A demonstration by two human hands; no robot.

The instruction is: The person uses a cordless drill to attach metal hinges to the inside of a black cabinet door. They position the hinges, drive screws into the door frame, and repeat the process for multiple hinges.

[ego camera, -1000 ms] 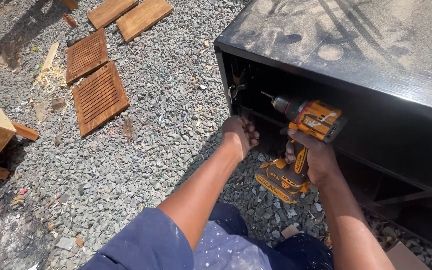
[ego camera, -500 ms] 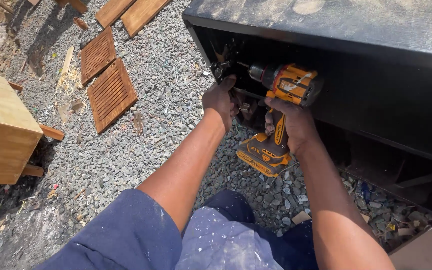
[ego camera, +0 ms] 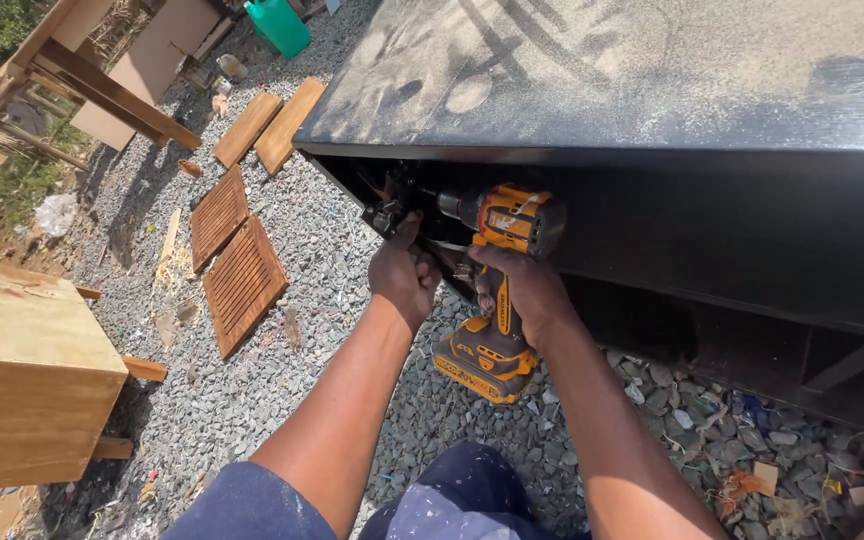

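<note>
My right hand (ego camera: 520,290) grips the handle of an orange and black cordless drill (ego camera: 497,260), its bit pointing left into the open side of a large black cabinet (ego camera: 632,80) with a dusty top. My left hand (ego camera: 404,272) is closed around a small dark metal fitting (ego camera: 388,215) at the cabinet's inner front corner, just ahead of the drill's tip. The drill's battery base hangs low over the gravel. What the bit touches is in shadow.
Grey gravel (ego camera: 322,260) covers the ground. Two slatted wooden panels (ego camera: 237,265) and two plain boards (ego camera: 270,128) lie to the left. A pale wooden box (ego camera: 27,380) stands at the near left. A green container (ego camera: 279,24) and a wooden frame (ego camera: 82,70) are farther back.
Both hands and the drill have moved closer into the cabinet's corner. My left hand has gone from resting near the edge to gripping the fitting, and the view has tilted up.
</note>
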